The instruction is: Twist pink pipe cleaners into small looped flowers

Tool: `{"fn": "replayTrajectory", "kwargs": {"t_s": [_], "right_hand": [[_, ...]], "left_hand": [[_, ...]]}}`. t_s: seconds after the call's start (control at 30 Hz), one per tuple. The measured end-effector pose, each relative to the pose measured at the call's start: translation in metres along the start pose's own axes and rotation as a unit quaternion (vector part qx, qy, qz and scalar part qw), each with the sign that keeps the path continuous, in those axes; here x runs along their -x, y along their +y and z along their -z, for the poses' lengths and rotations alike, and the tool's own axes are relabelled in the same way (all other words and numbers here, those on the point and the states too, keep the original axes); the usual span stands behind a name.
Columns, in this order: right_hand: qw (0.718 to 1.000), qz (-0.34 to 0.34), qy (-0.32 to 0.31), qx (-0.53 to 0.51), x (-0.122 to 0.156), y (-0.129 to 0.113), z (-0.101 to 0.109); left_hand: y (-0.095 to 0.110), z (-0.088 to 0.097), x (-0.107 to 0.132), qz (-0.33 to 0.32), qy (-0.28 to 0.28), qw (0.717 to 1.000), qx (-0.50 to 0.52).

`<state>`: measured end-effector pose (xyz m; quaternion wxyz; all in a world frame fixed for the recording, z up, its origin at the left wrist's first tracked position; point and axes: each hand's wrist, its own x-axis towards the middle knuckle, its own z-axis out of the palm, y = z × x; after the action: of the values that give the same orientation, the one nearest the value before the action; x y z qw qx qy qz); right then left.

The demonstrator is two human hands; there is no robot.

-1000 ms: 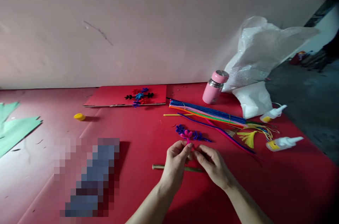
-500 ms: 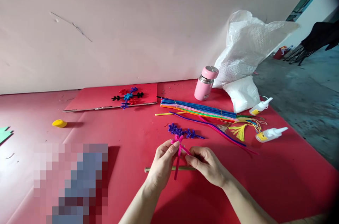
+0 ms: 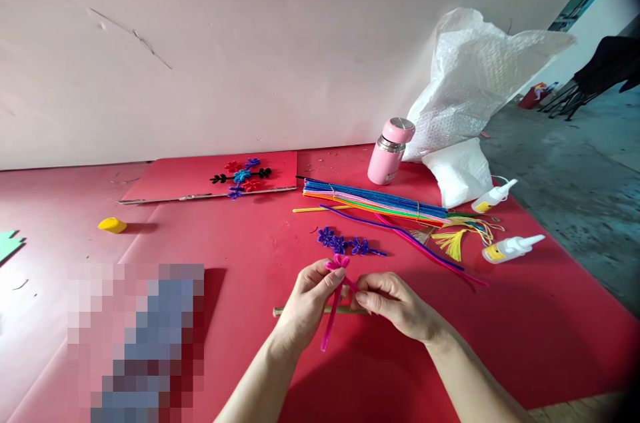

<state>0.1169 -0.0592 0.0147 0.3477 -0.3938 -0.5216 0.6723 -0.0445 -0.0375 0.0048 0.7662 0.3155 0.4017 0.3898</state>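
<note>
I see the left hand [image 3: 313, 296] pinching a bright pink, fuzzy-wire flower [image 3: 338, 263] between thumb and fingers, above the red-covered table [image 3: 240, 330]. The right hand [image 3: 393, 300] grips 1 of its 2 tails [image 3: 331, 323] in closed fingertips. Just beyond lies a purple fuzzy-wire sprig [image 3: 340, 243]; a slim green stick [image 3: 279, 311] lies below.

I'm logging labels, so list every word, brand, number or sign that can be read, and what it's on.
No text can be read.
Pink flask: small mark near its base, too small.
Nearer white bottle: yellow label, too blurred.
Farther white bottle: second yellow label, too small.
</note>
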Motion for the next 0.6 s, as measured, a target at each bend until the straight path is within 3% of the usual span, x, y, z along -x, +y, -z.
{"fn": "replayTrajectory", "kwargs": {"t_s": [0.17,0.3,0.43,0.6], "right_hand": [[0.998,-0.006,-0.023,-0.064,0.000,-0.001,-0.003],[1.000,0.001,-0.018,0.011,0.001,-0.001,0.001],[0.995,0.014,0.017,0.101,0.002,-0.003,0.008],[0.998,0.008,0.026,0.062,0.000,-0.005,0.005]], "left_hand": [[0.005,-0.002,0.002,0.014,-0.034,0.999,-0.031],[0.008,-0.003,0.002,0.027,-0.028,0.998,-0.054],[0.010,-0.001,0.000,-0.013,-0.011,0.993,-0.118],[0.008,-0.005,0.001,-0.015,-0.021,0.989,-0.149]]}}
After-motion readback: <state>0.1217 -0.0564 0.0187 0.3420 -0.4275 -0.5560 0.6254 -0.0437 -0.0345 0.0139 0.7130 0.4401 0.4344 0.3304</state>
